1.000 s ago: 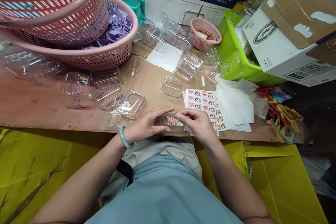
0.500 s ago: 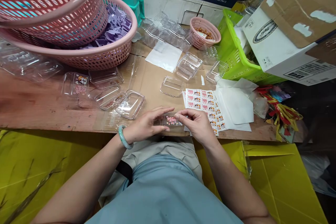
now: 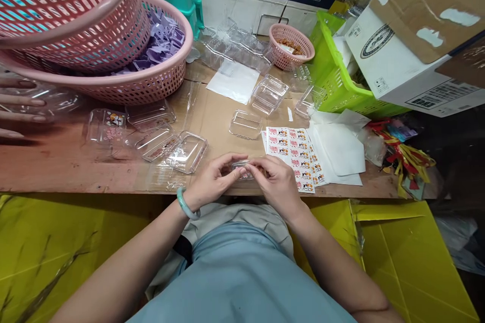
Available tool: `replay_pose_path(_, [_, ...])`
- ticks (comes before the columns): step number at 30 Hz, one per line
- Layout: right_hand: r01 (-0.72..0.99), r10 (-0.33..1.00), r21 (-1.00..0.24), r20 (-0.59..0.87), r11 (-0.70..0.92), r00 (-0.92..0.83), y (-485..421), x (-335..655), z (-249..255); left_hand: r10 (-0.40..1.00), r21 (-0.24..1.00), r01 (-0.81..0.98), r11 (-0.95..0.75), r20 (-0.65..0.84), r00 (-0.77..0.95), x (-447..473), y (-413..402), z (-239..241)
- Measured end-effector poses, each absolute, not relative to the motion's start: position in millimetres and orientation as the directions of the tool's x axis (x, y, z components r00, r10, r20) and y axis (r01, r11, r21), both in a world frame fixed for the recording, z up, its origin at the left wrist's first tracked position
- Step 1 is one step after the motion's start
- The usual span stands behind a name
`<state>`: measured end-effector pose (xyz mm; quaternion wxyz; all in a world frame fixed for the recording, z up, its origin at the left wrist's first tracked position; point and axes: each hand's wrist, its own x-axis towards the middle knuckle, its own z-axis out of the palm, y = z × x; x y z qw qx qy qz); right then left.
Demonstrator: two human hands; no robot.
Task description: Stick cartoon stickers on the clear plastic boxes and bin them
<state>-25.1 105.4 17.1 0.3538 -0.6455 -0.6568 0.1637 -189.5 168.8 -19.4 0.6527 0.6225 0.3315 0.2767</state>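
Observation:
My left hand (image 3: 216, 177), with a pale green bangle at the wrist, is closed around the left side of a small clear plastic box (image 3: 239, 164) near the table's front edge. My right hand (image 3: 276, 181) grips the same box from the right, thumb and fingertips pressed together on it. Pink print shows faintly between the fingers; most of the box is hidden. Sticker sheets (image 3: 290, 154) with cat pictures and pink lettering lie just right of my right hand. Several clear boxes lie left of my hands, among them a stickered box (image 3: 108, 126); an empty clear box (image 3: 245, 124) sits ahead.
Another person's hand (image 3: 18, 108) reaches in at the left over clear packaging. Pink baskets (image 3: 151, 81) with purple pieces stand back left, a small pink basket (image 3: 291, 63) at the back. A green crate (image 3: 341, 91), white backing paper (image 3: 337, 149) and a tilted carton (image 3: 397, 65) are on the right.
My left hand has closed in on the clear box, its thumb now against it. My right hand has shifted slightly left. Another person's hand has come into view at the left.

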Motion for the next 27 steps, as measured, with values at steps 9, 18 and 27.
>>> replay_pose_path(9, [0.543,0.834,-0.832,0.217,-0.114,0.508,86,31,-14,0.767,0.983,0.043,0.177,-0.166,0.62,-195,162,-16])
replay_pose_path(18, [0.328,0.912,-0.895,-0.172,-0.302,0.372,90,-35,-14,0.835,0.997,0.025,0.078,-0.079,0.545,-191,152,-19])
replay_pose_path(27, [0.24,0.961,-0.953,-0.122,-0.183,0.25,81,-17,-14,0.865,0.999,0.033,0.044,-0.054,0.499,-194,143,-13])
